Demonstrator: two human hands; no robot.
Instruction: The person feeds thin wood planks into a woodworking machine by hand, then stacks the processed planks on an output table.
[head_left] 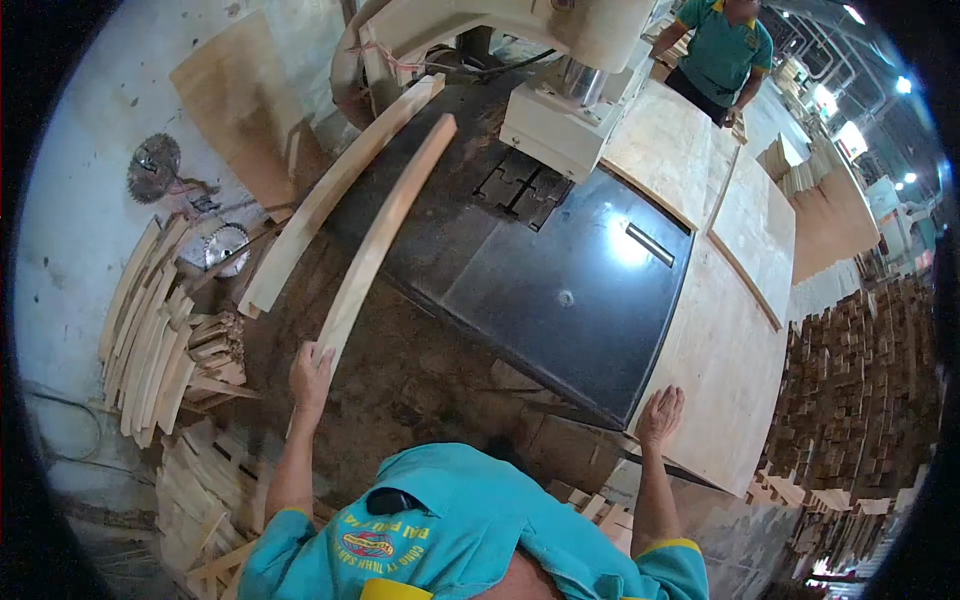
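My left hand (311, 376) is closed around the near end of a long, slightly curved wooden strip (385, 240). The strip's far end reaches over the dark metal machine table (480, 270). Beside it, to the left, a second curved wooden strip (335, 195) lies slanting with its far end on the table. My right hand (661, 418) rests flat on the plywood panel (715, 370) at the table's right side, fingers stretched out and nothing held. Above the table hangs the light-coloured machine head (560, 125) with a shiny metal column.
Curved strips (150, 340) are stacked against the left wall, near two round saw blades (226, 247). A co-worker (725, 50) stands behind the panels at the far right. Stacked wood pieces (850, 390) fill the right side; more offcuts (205, 490) lie at lower left.
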